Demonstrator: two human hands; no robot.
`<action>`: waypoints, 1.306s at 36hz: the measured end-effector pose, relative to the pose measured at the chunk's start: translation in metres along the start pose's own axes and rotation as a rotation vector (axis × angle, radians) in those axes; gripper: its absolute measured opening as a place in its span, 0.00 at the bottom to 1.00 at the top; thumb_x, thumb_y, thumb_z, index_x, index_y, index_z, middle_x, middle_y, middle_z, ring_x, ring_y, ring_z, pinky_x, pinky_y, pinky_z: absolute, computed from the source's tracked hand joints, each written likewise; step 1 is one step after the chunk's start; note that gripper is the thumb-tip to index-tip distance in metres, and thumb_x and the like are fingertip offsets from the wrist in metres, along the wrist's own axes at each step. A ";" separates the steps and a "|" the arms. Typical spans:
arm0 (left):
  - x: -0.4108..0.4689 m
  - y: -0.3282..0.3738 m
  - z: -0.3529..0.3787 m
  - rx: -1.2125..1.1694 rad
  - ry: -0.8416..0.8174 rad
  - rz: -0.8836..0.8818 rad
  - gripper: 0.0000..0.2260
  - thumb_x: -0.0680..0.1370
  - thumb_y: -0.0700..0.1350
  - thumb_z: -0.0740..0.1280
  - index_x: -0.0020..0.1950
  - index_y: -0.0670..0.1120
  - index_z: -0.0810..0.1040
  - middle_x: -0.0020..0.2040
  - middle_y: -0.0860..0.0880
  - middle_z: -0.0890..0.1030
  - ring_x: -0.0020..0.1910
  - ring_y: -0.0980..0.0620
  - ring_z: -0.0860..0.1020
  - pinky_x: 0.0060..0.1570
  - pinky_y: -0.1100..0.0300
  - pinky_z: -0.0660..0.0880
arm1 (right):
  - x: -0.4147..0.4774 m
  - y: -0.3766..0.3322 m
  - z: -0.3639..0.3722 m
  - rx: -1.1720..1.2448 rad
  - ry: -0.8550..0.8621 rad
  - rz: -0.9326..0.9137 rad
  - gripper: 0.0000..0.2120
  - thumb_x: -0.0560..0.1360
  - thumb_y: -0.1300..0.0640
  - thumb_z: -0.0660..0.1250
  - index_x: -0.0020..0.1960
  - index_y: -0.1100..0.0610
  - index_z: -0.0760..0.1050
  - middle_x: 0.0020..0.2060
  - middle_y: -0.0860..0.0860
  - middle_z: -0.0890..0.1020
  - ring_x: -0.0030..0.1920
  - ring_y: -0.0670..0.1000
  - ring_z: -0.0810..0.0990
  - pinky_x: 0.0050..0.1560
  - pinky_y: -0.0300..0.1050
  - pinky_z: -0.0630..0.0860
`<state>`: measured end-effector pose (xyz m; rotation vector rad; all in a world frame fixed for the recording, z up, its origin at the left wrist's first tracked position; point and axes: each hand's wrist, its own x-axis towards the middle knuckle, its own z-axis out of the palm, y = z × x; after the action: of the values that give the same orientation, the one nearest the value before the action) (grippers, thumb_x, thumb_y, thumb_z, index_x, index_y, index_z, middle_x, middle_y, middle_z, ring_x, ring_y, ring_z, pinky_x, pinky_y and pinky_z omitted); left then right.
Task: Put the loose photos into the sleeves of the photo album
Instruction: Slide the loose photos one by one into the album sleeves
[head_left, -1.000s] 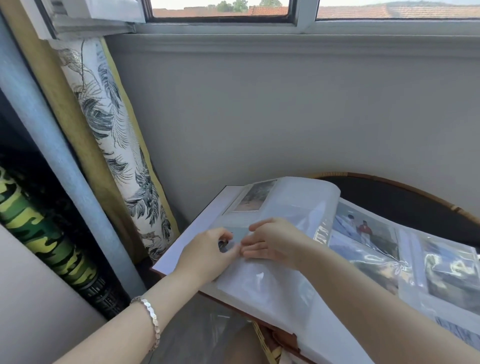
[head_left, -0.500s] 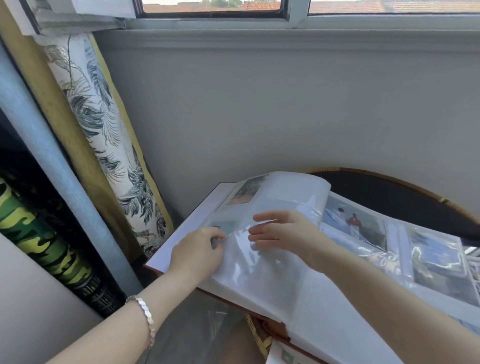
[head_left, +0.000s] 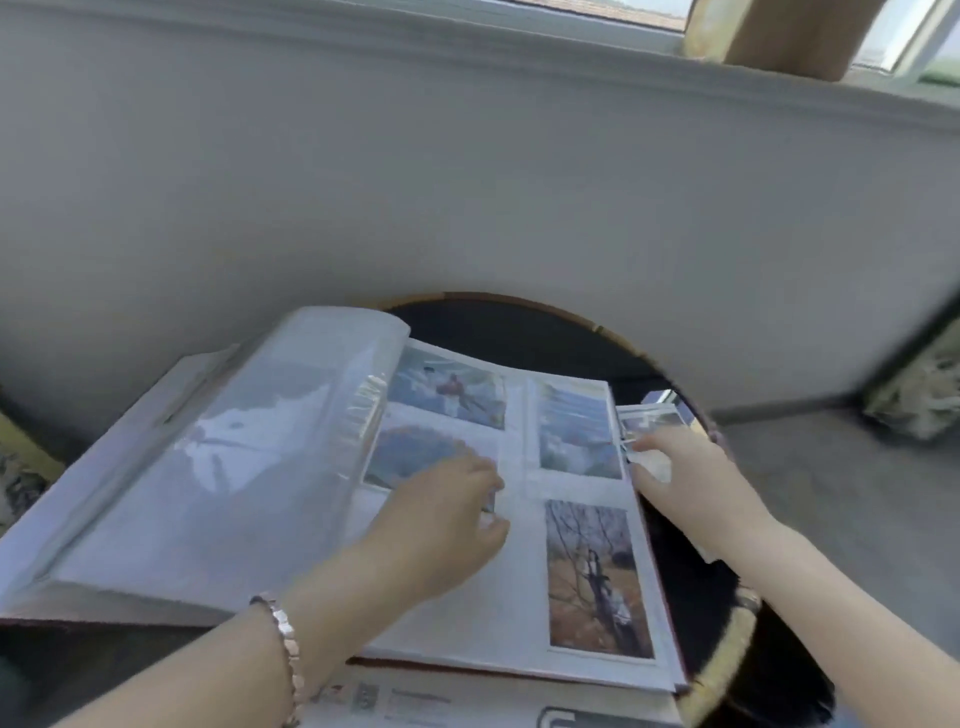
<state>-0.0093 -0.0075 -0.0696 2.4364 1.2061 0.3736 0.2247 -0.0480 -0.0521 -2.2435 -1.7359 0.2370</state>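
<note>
A round dark table with a cane rim (head_left: 571, 317) carries the open white-paged photo album (head_left: 322, 467). The left hand (head_left: 441, 514) rests loosely curled on its right page. The right hand (head_left: 680, 473) pinches loose glossy photos (head_left: 649, 423) just beside the album's edge.

1 album (head_left: 291, 467), 2 hands (head_left: 441, 519), 4 sleeved pics (head_left: 597, 571)

Left hand (head_left: 447, 519) rests on open album (head_left: 519, 597); right hand (head_left: 685, 483) touches loose photos (head_left: 649, 423).

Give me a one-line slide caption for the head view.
Left hand rests on the open photo album while the right hand reaches loose photos beside it.
</note>
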 end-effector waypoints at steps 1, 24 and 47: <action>0.004 0.000 0.008 0.031 -0.041 0.005 0.18 0.78 0.50 0.61 0.66 0.47 0.73 0.69 0.53 0.68 0.68 0.55 0.66 0.63 0.62 0.62 | -0.003 0.009 0.000 -0.041 -0.030 0.042 0.15 0.76 0.54 0.64 0.61 0.57 0.75 0.61 0.52 0.77 0.63 0.53 0.72 0.57 0.41 0.64; 0.002 0.020 0.010 -0.396 0.077 -0.199 0.19 0.77 0.53 0.65 0.66 0.49 0.72 0.57 0.58 0.75 0.56 0.58 0.73 0.64 0.59 0.67 | -0.044 0.034 0.014 -0.102 0.502 -0.184 0.12 0.76 0.56 0.63 0.44 0.61 0.82 0.40 0.57 0.85 0.41 0.58 0.83 0.41 0.47 0.79; -0.033 0.004 -0.004 -0.454 0.149 -0.234 0.10 0.76 0.50 0.66 0.57 0.54 0.76 0.52 0.61 0.80 0.54 0.63 0.77 0.54 0.71 0.69 | -0.060 -0.029 0.017 1.137 -0.068 0.182 0.08 0.71 0.67 0.70 0.46 0.56 0.79 0.38 0.49 0.86 0.37 0.46 0.84 0.33 0.35 0.78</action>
<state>-0.0272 -0.0353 -0.0665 1.8887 1.2860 0.6847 0.1775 -0.0967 -0.0611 -1.4980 -0.9583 1.0351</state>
